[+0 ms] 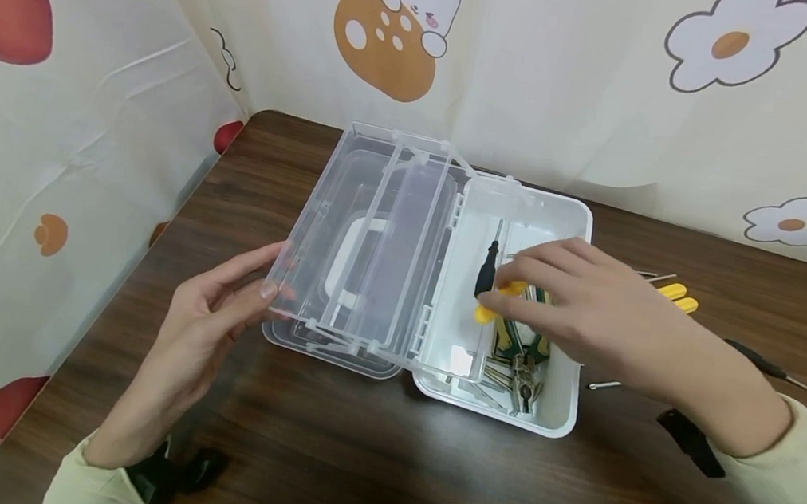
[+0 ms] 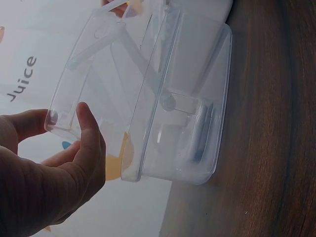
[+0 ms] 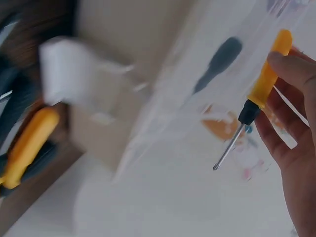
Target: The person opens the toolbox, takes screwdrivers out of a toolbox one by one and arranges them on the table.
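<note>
A toolbox stands open on the dark wooden table: a white base (image 1: pixel 582 220) on the right and a clear lid with a fold-out clear tray (image 1: pixel 368 241) on the left. My left hand (image 1: pixel 268 274) pinches the near left corner of the clear tray (image 2: pixel 148 108) between thumb (image 2: pixel 85 129) and fingers. Over the white base my right hand (image 1: pixel 508 295) holds a small yellow-handled screwdriver (image 1: pixel 486 314) (image 3: pixel 261 86) by its handle. A black-handled screwdriver (image 1: pixel 488 267) lies in the base beside it, with green-handled pliers (image 1: pixel 525 367) and other metal tools under the hand.
On the table right of the box lie two yellow-handled screwdrivers (image 1: pixel 675 296), a black-handled one (image 1: pixel 761 365) and a thin metal tool (image 1: pixel 604 386). Patterned curtains close off the table's left and back. The right wrist view is blurred, with a yellow handle (image 3: pixel 29 143) at its left.
</note>
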{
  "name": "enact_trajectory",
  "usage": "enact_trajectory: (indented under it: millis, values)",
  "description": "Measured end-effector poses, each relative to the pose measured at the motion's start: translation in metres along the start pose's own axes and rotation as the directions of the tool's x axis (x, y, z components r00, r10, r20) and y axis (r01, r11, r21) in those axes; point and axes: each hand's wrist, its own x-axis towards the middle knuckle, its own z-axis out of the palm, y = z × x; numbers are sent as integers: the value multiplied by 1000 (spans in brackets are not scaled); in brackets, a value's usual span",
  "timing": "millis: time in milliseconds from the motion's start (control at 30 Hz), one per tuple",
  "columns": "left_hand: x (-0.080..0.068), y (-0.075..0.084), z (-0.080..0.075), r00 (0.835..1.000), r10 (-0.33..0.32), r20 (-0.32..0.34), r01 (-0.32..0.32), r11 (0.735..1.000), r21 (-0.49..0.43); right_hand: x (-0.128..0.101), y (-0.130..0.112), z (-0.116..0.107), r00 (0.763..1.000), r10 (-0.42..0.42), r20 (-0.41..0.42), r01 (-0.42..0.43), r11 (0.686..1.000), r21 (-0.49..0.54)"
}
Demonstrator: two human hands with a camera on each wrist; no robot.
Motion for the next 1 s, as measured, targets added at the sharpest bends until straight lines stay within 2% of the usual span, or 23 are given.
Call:
enact_trajectory:
  millis: [167, 267, 400, 500, 733, 1000]
  values:
    - [0, 0, 0, 1000, -9, -3, 9, 1000, 4, -34, 8, -3, 994, 75, -76, -72, 997, 32]
    - [0, 0, 0, 1000, -5, -4, 5, 1000, 5, -56, 11, -3, 986, 129, -103, -130, 992, 0]
    - [0, 0, 0, 1000, 8, 2, -8, 1000, 6, -85, 14, -1, 967, 220, -129, -228, 973, -48]
    - [0, 0, 1, 1000, 11, 4, -12, 1000, 4, -105, 19, 5, 951, 273, -145, -282, 958, -45]
    - [0, 0, 1, 1000, 6, -4, -6, 1000, 4, -139, 30, 27, 931, 353, -88, -357, 934, -30]
    - [0, 0, 2, 1000, 6, -7, -6, 1000, 1, -149, 37, 43, 936, 351, -21, -351, 936, -24]
